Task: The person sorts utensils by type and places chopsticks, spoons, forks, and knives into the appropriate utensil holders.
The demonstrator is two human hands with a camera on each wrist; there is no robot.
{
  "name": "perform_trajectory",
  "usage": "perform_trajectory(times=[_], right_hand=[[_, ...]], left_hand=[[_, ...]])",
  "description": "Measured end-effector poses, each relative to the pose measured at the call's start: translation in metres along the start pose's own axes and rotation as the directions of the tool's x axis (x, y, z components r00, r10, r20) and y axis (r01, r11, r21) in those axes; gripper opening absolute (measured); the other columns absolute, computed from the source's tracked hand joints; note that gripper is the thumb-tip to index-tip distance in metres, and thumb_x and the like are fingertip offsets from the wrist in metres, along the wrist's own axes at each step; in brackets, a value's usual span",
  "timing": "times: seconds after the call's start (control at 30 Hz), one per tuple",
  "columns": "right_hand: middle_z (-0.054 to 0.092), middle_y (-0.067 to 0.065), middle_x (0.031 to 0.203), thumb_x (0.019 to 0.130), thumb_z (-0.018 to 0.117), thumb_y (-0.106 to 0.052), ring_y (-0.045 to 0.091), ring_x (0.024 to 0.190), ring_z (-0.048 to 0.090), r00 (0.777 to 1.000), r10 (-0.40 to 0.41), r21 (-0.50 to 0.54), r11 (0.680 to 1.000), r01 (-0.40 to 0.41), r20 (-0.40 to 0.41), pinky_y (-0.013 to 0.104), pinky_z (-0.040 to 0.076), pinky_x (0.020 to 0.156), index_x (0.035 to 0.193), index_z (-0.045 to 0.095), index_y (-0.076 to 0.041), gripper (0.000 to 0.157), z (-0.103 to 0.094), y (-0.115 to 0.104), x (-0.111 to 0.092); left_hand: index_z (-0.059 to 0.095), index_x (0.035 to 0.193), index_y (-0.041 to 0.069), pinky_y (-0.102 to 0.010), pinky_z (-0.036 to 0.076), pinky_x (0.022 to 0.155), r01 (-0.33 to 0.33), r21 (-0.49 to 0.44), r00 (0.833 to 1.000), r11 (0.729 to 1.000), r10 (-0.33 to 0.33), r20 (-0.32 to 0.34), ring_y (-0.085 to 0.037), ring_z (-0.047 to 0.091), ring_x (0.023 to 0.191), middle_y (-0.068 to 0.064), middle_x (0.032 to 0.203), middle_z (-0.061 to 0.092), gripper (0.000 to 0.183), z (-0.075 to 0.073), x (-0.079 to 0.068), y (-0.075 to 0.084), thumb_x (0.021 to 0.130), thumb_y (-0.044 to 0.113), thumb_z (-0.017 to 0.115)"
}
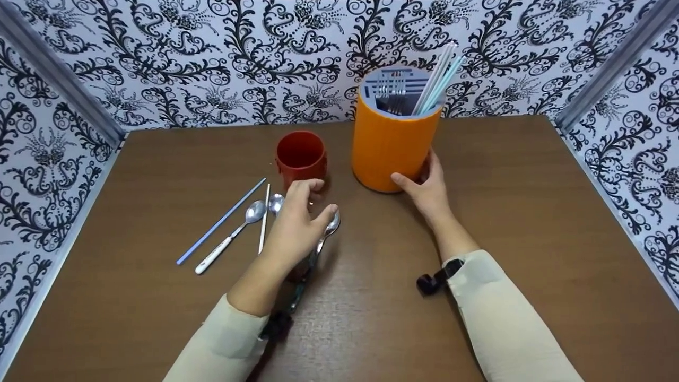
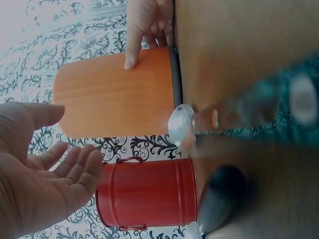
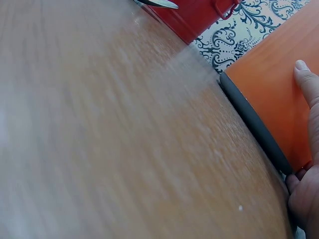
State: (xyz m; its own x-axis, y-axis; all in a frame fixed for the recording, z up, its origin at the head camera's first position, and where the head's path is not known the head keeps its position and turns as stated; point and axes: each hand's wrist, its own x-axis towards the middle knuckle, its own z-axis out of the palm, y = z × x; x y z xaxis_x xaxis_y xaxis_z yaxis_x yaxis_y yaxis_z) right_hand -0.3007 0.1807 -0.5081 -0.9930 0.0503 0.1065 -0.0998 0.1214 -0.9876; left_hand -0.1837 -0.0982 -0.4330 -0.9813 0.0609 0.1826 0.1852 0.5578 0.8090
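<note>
My right hand grips the lower right side of an orange cylindrical cutlery holder, thumb on its front and fingers round the base. Forks and pale chopsticks stand in its slotted top. My left hand hovers over the table in front of a red cup, thumb and fingers apart, nothing between them. Beneath and beside that hand lie spoons, one with its bowl just right of the thumb and another partly hidden. In the left wrist view, the left palm shows bare.
Left of the left hand, a white-handled spoon, a blue chopstick and a white chopstick lie on the brown table. Patterned walls enclose its back and sides.
</note>
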Motion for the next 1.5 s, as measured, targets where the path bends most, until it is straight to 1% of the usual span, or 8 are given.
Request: perform_trajectory(times=[0.17,0.3,0.43,0.6,0.87,1.1,1.33,1.5], right_hand=[[0.024,0.01,0.172,0.089,0.08,-0.012,0.022,0.156,0.03,1.0,-0.014,0.038,0.999,0.013,0.011,0.036,0.025,0.13,0.166,0.013,-0.009,0.102,0.003,-0.014,-0.005],[0.024,0.011,0.172,0.09,0.079,-0.011,0.022,0.156,0.03,1.0,-0.016,0.041,0.999,0.015,0.016,0.036,0.025,0.13,0.166,0.013,-0.008,0.102,0.004,-0.022,-0.009],[0.024,0.009,0.172,0.09,0.08,-0.013,0.022,0.156,0.03,1.0,-0.018,0.028,0.999,0.018,0.013,0.036,0.025,0.13,0.167,0.013,-0.01,0.102,0.002,-0.011,-0.003],[0.025,0.004,0.172,0.09,0.082,-0.023,0.019,0.155,0.031,1.0,-0.023,0.005,1.0,0.023,0.006,0.036,0.025,0.13,0.167,0.015,-0.017,0.103,-0.001,0.004,0.003],[0.026,0.001,0.171,0.089,0.083,-0.031,0.017,0.154,0.032,1.0,-0.017,-0.01,1.0,0.017,0.005,0.036,0.025,0.13,0.167,0.016,-0.019,0.104,-0.001,0.003,0.001],[0.024,0.004,0.172,0.089,0.082,-0.023,0.018,0.155,0.03,1.0,-0.011,0.006,1.0,0.011,0.014,0.036,0.024,0.13,0.167,0.015,-0.016,0.103,0.0,-0.003,0.0],[0.02,0.01,0.173,0.091,0.081,-0.025,0.024,0.158,0.025,0.999,0.014,-0.009,1.0,-0.013,0.032,0.04,0.021,0.131,0.167,0.012,-0.011,0.103,0.002,-0.025,-0.012],[0.017,0.012,0.174,0.089,0.083,-0.024,0.026,0.159,0.023,1.0,0.008,-0.004,1.0,-0.008,0.029,0.042,0.019,0.132,0.167,0.01,-0.01,0.108,0.002,-0.028,-0.015]], left_hand=[[0.054,0.144,0.01,-0.048,0.046,0.114,0.062,0.084,0.994,0.995,-0.069,0.08,-0.03,0.057,0.131,-0.01,0.145,0.052,0.056,-0.005,-0.001,-0.002,0.096,0.027,0.075],[0.052,0.147,0.01,-0.051,0.045,0.116,0.101,0.152,0.983,0.983,-0.122,0.137,-0.031,0.058,0.127,-0.012,0.146,0.052,0.061,-0.006,-0.003,-0.003,0.095,0.029,0.076],[0.051,0.148,0.012,-0.052,0.048,0.113,0.116,0.223,0.968,0.968,-0.16,0.191,-0.031,0.061,0.122,-0.014,0.142,0.055,0.062,-0.003,-0.006,-0.007,0.094,0.03,0.077],[0.051,0.145,0.014,-0.053,0.052,0.106,0.12,0.297,0.946,0.947,-0.2,0.256,-0.033,0.064,0.117,-0.017,0.136,0.058,0.06,0.0,-0.007,-0.013,0.093,0.028,0.078],[0.056,0.14,0.008,-0.053,0.051,0.105,0.111,0.365,0.923,0.924,-0.233,0.308,-0.034,0.064,0.115,-0.017,0.13,0.062,0.056,-0.002,-0.01,-0.014,0.092,0.029,0.079],[0.056,0.131,0.004,-0.05,0.055,0.096,0.106,0.399,0.906,0.911,-0.254,0.34,-0.029,0.065,0.101,-0.012,0.11,0.066,0.056,0.0,-0.01,-0.017,0.087,0.028,0.083],[0.064,0.115,0.004,-0.051,0.056,0.088,0.063,0.419,0.909,0.906,-0.225,0.35,-0.028,0.065,0.091,-0.01,0.099,0.068,0.04,0.002,-0.01,-0.022,0.085,0.022,0.083],[0.066,0.1,0.006,-0.048,0.055,0.079,0.044,0.426,0.904,0.904,-0.217,0.368,-0.024,0.059,0.079,-0.007,0.089,0.065,0.027,0.003,-0.011,-0.025,0.083,0.02,0.083]])
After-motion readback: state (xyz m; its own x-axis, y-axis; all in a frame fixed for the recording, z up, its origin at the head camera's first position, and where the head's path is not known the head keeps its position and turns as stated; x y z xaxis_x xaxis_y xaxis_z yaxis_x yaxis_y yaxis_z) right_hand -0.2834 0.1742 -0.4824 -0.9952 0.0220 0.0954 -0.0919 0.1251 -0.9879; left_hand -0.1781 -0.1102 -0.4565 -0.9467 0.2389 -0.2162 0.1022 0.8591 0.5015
